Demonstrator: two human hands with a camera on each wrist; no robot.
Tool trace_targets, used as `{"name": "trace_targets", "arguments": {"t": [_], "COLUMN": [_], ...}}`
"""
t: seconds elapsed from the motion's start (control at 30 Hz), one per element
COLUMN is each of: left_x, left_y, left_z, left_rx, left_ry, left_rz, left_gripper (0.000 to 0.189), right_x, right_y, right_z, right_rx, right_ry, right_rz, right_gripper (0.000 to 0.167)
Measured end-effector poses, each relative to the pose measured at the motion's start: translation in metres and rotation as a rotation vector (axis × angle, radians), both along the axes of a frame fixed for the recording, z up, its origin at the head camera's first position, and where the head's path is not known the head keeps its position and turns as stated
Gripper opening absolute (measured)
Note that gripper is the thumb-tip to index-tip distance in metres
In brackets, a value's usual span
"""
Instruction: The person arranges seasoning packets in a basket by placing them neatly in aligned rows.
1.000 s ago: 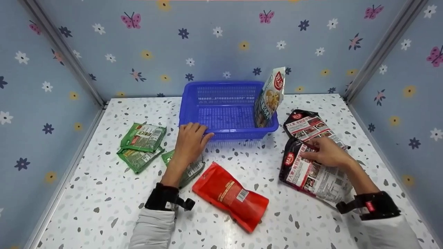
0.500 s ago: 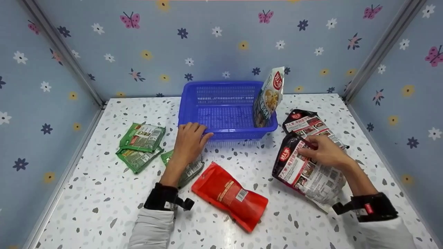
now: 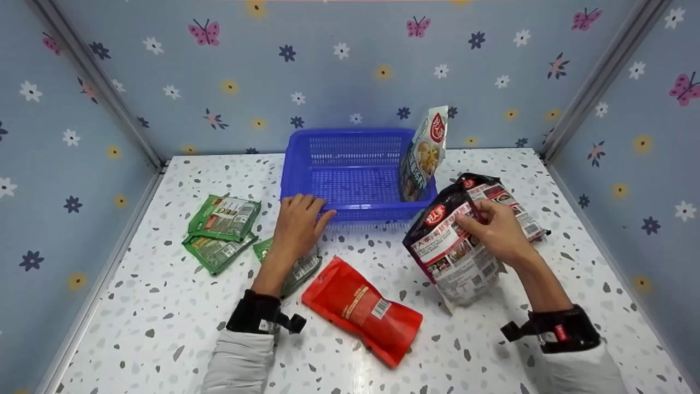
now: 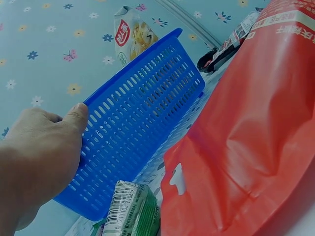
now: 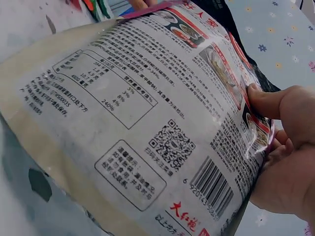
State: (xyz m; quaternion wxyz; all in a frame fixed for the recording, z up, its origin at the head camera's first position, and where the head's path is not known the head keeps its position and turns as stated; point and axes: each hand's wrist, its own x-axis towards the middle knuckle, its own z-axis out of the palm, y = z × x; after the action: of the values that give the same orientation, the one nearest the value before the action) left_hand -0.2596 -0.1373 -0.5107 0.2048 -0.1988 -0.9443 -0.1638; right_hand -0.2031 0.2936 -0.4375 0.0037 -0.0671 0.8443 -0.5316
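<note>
My left hand [image 3: 298,227] grips the near left corner of a blue plastic basket [image 3: 377,208], fingers over the rim and thumb along the front. My right hand [image 3: 502,232] pinches the side edge of a black-topped seasoning bag [image 3: 456,254] between thumb and fingers. That bag hangs tilted, its printed back and barcode filling the right wrist view. A similar bag [image 3: 522,216] lies behind it, partly covered. Inside the basket, at its right end, a white-and-dark food pouch [image 3: 424,156] leans upright above the rim.
A red pouch [image 3: 363,312] lies on the speckled table [image 3: 180,323] in front, between my arms. Two green packets [image 3: 227,218] overlap on the left. Another green packet [image 3: 303,268] sits partly under my left wrist. Patterned walls [image 3: 339,71] enclose the back and sides.
My right hand has raised the black-topped bag from its place on the right and carried it left toward the basket. My left hand keeps its grip on the basket.
</note>
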Motion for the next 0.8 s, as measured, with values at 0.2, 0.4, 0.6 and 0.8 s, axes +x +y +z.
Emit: {"name": "trace_targets", "arguments": {"t": [0.2,0.4,0.6,0.8], "left_x": [0.001,0.004,0.013,0.033], "left_y": [0.001,0.003,0.019,0.048], "left_z": [0.001,0.005,0.017,0.031], "left_rx": [-0.002,0.055,0.35,0.655], "left_ry": [0.026,0.035,-0.04,-0.208], "left_rz": [-0.001,-0.02,-0.203,-0.416], "left_gripper": [0.045,0.045,0.055,0.065], "right_x": [-0.003,-0.007,-0.007,-0.004], "right_y": [-0.026,-0.049,-0.073,-0.096], "right_z": [0.008,0.015,0.023,0.038], "right_rx": [-0.133,-0.264,-0.386,-0.476], "right_ry": [0.078,0.185,0.287,0.345], "right_rz": [-0.074,-0.114,-0.162,-0.177], "right_gripper": [0.023,0.018,0.014,0.008]}}
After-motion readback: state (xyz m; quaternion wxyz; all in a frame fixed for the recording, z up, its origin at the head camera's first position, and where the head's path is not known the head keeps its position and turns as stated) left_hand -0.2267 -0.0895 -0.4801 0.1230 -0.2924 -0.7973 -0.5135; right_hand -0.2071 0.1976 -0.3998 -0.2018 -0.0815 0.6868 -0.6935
